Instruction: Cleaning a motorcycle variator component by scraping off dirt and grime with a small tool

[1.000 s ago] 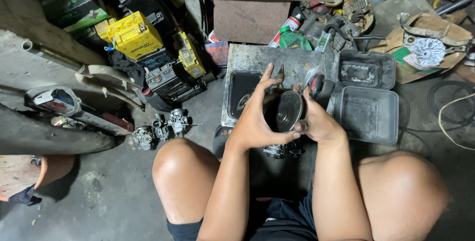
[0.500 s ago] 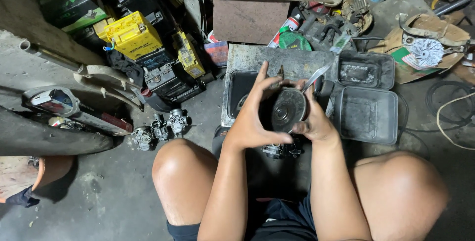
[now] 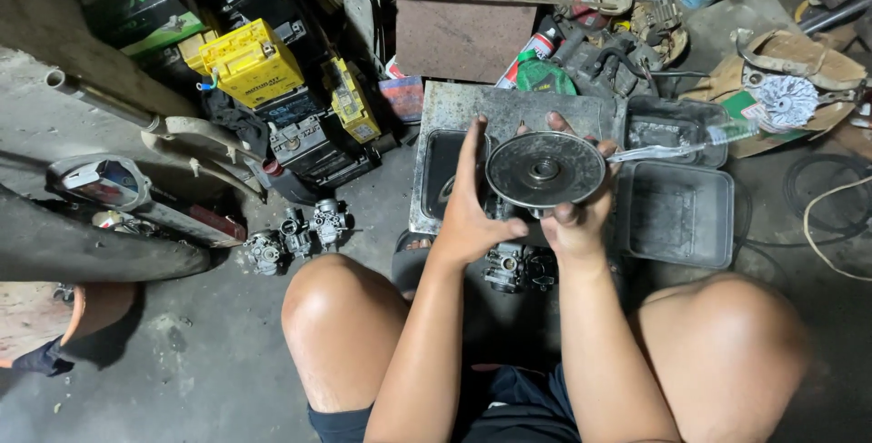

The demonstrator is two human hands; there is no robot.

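A round grey metal disc [image 3: 545,169] with a small hub in its middle faces me flat-on, held between both hands above the floor. My left hand [image 3: 470,209] presses its left rim with the fingers stretched upward. My right hand [image 3: 574,216] cups the disc from below and behind, fingertips showing over its top and right edge. Beneath the hands a carburettor [image 3: 509,267] lies on the floor between my knees.
Two dark plastic trays [image 3: 677,216] sit to the right, a metal plate with a tray [image 3: 438,166] to the left. Yellow and black batteries [image 3: 250,66], several carburettors [image 3: 295,236], spray cans [image 3: 531,52] and a scooter panel [image 3: 136,193] crowd the floor.
The disc has been turned from edge-on to face-on and lifted slightly. My left hand's fingers have straightened along its rim.
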